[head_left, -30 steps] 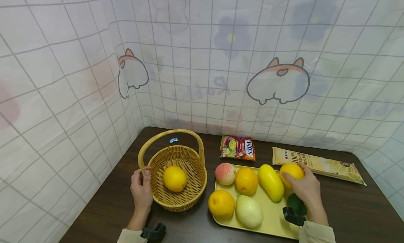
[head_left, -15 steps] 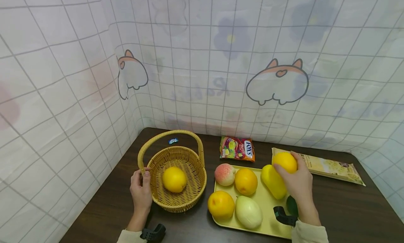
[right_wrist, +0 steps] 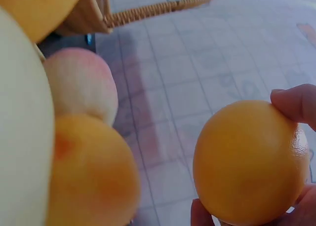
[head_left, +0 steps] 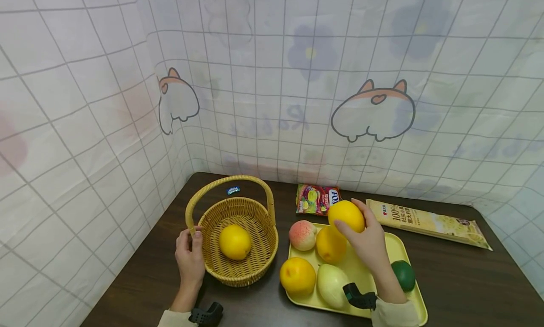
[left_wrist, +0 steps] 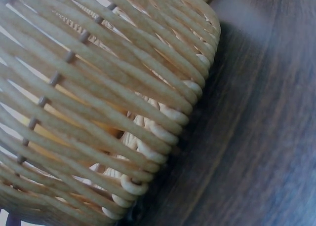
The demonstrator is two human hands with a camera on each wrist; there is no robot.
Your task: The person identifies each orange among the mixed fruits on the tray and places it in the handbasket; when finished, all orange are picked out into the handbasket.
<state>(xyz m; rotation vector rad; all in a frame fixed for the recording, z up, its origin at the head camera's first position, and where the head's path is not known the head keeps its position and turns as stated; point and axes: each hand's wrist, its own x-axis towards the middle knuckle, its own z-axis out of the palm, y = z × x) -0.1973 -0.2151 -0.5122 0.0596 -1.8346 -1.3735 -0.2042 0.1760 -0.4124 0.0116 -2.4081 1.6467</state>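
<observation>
My right hand [head_left: 369, 239] holds a smooth round yellow-orange fruit [head_left: 346, 216] between thumb and fingers, raised over the yellow tray [head_left: 395, 244]. In the right wrist view the same fruit [right_wrist: 249, 162] sits in the grip. At the left, my left hand [head_left: 190, 256] grips the wicker basket [head_left: 242, 277] where its handle meets the rim. One yellow fruit [head_left: 235, 242] lies inside the basket. The left wrist view shows only the woven basket wall [left_wrist: 98, 88] close up. On the tray are a peach [head_left: 303, 235], two orange fruits [head_left: 298, 276], a pale green fruit [head_left: 331, 284] and a dark green one [head_left: 403, 275].
Behind the tray lie a red candy bag [head_left: 312, 199] and a long beige food packet [head_left: 429, 223]. A small blue wrapped candy [head_left: 233, 190] rests behind the basket. A gridded cloth [head_left: 272, 81] rises along the table's back and left edges.
My right hand has lifted the yellow-orange fruit off the tray's back right and carried it left, above the orange fruit. The long yellow fruit is now hidden behind my hand. My left hand stays put.
</observation>
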